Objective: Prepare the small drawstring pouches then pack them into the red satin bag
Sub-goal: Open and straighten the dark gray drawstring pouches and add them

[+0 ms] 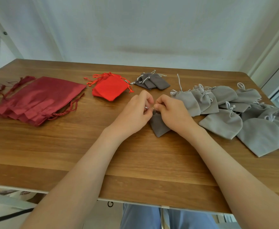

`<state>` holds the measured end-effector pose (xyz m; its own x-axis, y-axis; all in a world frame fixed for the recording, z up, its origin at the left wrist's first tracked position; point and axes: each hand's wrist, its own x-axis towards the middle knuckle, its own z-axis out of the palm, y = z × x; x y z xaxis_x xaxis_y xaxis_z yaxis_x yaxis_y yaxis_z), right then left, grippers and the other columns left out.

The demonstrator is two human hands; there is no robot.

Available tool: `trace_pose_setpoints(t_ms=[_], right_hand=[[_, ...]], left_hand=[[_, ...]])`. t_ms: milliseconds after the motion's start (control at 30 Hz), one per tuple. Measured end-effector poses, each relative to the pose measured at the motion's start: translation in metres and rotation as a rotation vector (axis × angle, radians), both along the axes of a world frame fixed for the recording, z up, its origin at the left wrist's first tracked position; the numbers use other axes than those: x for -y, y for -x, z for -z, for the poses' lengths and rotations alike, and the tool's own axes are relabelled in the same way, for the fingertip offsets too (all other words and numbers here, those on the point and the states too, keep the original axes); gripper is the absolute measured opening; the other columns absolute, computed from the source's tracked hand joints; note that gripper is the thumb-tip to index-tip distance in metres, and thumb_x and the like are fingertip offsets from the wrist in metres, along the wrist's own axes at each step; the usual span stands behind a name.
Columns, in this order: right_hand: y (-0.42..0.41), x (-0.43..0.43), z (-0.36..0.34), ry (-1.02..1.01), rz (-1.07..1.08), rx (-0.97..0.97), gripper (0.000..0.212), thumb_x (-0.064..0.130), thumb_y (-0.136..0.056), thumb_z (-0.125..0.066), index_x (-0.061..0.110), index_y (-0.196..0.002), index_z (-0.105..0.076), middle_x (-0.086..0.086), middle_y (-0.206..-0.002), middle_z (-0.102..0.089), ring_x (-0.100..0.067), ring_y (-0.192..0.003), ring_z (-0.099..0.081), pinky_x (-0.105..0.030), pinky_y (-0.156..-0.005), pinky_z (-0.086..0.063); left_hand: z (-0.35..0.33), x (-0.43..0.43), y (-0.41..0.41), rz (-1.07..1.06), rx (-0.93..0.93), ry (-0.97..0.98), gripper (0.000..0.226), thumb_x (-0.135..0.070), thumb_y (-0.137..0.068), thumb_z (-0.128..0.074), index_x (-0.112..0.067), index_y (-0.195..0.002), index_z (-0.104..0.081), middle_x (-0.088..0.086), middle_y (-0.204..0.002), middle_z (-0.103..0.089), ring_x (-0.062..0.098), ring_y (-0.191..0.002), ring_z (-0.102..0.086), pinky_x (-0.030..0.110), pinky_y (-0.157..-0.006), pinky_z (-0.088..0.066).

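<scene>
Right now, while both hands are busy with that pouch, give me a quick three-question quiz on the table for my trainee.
1. Which item do the left hand and right hand pinch by its cord? A) a dark grey pouch B) a bright red pouch C) a satin bag
2. True or false: the red satin bags lie on the person's right.
3. Fill in: the larger pouches spread beside the right hand are ___ grey.

Key: 1. A. 2. False, they lie on the left. 3. Light.
</scene>
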<state>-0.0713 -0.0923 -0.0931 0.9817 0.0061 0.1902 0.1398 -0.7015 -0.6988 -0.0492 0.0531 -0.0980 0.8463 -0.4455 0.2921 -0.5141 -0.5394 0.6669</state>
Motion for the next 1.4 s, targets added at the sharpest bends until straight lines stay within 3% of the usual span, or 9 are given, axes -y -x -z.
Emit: trace_pose_setpoints(t_ms=[133, 300, 600, 700, 833, 933, 1033, 1300, 1400], right_hand=[[0.001, -0.003, 0.002, 0.082, -0.019, 0.030, 0.012, 0.012, -0.098, -0.047, 0.014, -0.086, -0.050, 0.000, -0.082, -0.055, -0.014, -0.078, -0.049, -0.024, -0.063, -0.031], [-0.001, -0.001, 0.001, -0.018, 0.015, 0.002, 0.014, 0.010, -0.096, -0.048, 0.015, -0.084, -0.053, 0.010, -0.072, -0.051, -0.003, -0.067, -0.047, -0.008, -0.059, -0.037], [0.002, -0.005, -0.001, -0.123, -0.027, 0.038, 0.011, 0.006, -0.093, -0.052, 0.009, -0.090, -0.062, 0.008, -0.078, -0.058, -0.004, -0.074, -0.052, -0.011, -0.067, -0.040], [0.004, -0.005, -0.003, -0.242, -0.023, 0.045, 0.021, 0.006, -0.096, -0.046, 0.013, -0.091, -0.065, 0.007, -0.083, -0.062, 0.000, -0.077, -0.056, -0.012, -0.072, -0.044], [0.001, -0.001, -0.003, -0.457, -0.011, -0.054, 0.025, 0.006, -0.096, -0.047, 0.021, -0.092, -0.066, 0.003, -0.086, -0.066, -0.004, -0.078, -0.060, -0.025, -0.077, -0.053], [-0.001, 0.004, -0.003, -0.605, -0.065, -0.179, 0.018, 0.005, -0.094, -0.053, 0.013, -0.093, -0.069, -0.004, -0.086, -0.067, -0.013, -0.080, -0.059, -0.032, -0.079, -0.052], [0.000, 0.006, -0.005, -0.704, -0.110, -0.226, 0.011, 0.005, -0.091, -0.059, 0.007, -0.093, -0.069, -0.009, -0.087, -0.065, -0.015, -0.080, -0.059, -0.027, -0.075, -0.052], [0.002, 0.008, -0.009, -0.719, -0.125, -0.235, 0.008, 0.007, -0.090, -0.060, 0.004, -0.094, -0.067, -0.009, -0.078, -0.065, -0.014, -0.063, -0.059, -0.022, -0.050, -0.048], [0.002, 0.009, -0.007, -0.678, -0.092, -0.209, 0.020, 0.018, -0.096, -0.053, 0.007, -0.094, -0.069, -0.010, -0.086, -0.065, -0.022, -0.077, -0.057, -0.034, -0.062, -0.043]], left_hand=[[0.003, 0.003, 0.001, 0.072, 0.096, -0.073, 0.021, -0.001, -0.088, -0.049, -0.013, -0.103, -0.041, -0.016, -0.084, -0.036, 0.006, -0.083, -0.033, 0.010, -0.070, -0.032], [0.009, 0.006, 0.000, 0.127, 0.124, 0.008, 0.037, 0.001, -0.086, -0.052, -0.020, -0.107, -0.029, -0.011, -0.084, -0.039, 0.004, -0.081, -0.039, 0.007, -0.073, -0.033], [0.014, 0.007, -0.003, 0.022, 0.146, 0.055, 0.043, 0.009, -0.082, -0.051, -0.016, -0.108, -0.027, -0.004, -0.081, -0.040, 0.006, -0.078, -0.040, 0.009, -0.070, -0.034], [0.014, 0.005, -0.001, -0.038, 0.230, 0.067, 0.035, 0.010, -0.083, -0.050, -0.006, -0.111, -0.036, 0.000, -0.084, -0.042, 0.014, -0.085, -0.040, 0.017, -0.074, -0.033], [0.011, 0.005, 0.001, -0.065, 0.356, 0.092, 0.029, 0.009, -0.085, -0.052, 0.000, -0.111, -0.042, -0.001, -0.086, -0.042, 0.014, -0.089, -0.039, 0.016, -0.080, -0.031], [0.010, 0.006, 0.003, -0.032, 0.412, 0.113, 0.026, 0.005, -0.087, -0.054, -0.001, -0.110, -0.042, 0.000, -0.087, -0.042, 0.009, -0.087, -0.037, 0.016, -0.081, -0.032], [0.008, 0.006, 0.006, -0.019, 0.445, 0.153, 0.023, 0.002, -0.088, -0.054, -0.001, -0.108, -0.043, 0.000, -0.086, -0.042, 0.015, -0.084, -0.043, 0.017, -0.078, -0.035], [0.003, 0.005, 0.008, -0.020, 0.209, 0.270, 0.039, -0.002, -0.091, -0.054, -0.033, -0.104, -0.033, -0.002, -0.084, -0.049, 0.007, -0.079, -0.047, 0.009, -0.074, -0.035], [0.000, 0.005, 0.007, -0.066, 0.143, 0.281, 0.021, -0.009, -0.091, -0.059, -0.024, -0.100, -0.048, -0.007, -0.085, -0.057, 0.003, -0.084, -0.052, 0.008, -0.075, -0.038]])
